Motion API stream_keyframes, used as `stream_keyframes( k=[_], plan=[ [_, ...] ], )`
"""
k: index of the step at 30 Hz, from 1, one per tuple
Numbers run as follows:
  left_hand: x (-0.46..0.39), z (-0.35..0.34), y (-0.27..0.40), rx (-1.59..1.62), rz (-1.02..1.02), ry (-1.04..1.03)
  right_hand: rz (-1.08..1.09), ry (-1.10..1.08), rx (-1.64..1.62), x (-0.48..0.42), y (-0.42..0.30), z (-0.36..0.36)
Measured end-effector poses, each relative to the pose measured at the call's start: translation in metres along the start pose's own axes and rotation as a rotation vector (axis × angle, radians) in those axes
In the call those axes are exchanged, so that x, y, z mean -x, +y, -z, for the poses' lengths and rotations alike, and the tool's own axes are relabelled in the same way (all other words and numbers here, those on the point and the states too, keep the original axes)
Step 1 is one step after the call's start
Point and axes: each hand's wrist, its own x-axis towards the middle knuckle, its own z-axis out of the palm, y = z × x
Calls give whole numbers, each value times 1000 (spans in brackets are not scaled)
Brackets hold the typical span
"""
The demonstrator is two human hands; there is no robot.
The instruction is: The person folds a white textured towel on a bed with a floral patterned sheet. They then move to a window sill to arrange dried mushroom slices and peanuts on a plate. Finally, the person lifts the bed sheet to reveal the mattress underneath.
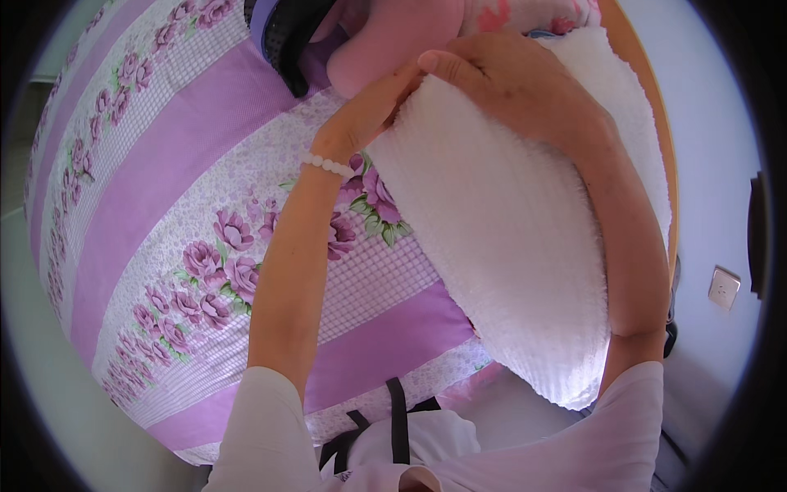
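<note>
A white fleecy cloth (510, 234) hangs from my hands toward my body, its lower end past the bed's near edge. My left hand (369, 111) grips its far left corner, with the fingers mostly hidden behind the pile. A white bead bracelet (326, 164) circles that wrist. Bent over the cloth's far edge, my right hand (513, 86) has its thumb lying along the top, close to the left fingertips. Its other fingers are out of sight. More white fleece lies beyond my right forearm. Right behind the hands rests a smooth pink object (396, 46).
The bed carries a purple floral sheet (203, 135). At the far side sits a black and blue curved object (283, 43), beside pink patterned fabric (492, 15). A wooden bed edge (639, 55) runs along the right. The wall beyond has a socket (724, 288).
</note>
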Motion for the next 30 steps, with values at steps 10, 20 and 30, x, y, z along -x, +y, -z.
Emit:
stream_keyframes(
  k=[10, 20, 30],
  plan=[
    [-12, -4, 4, -85, 162, -224, -210, -215, 55, -6, -16, 22],
    [-7, -12, 22, -299, 58, -165, -330, -307, -81, 5, 48, 82],
    [17, -42, 62, -348, 16, -194, -135, -150, 12, 14, 54, 73]
  ],
)
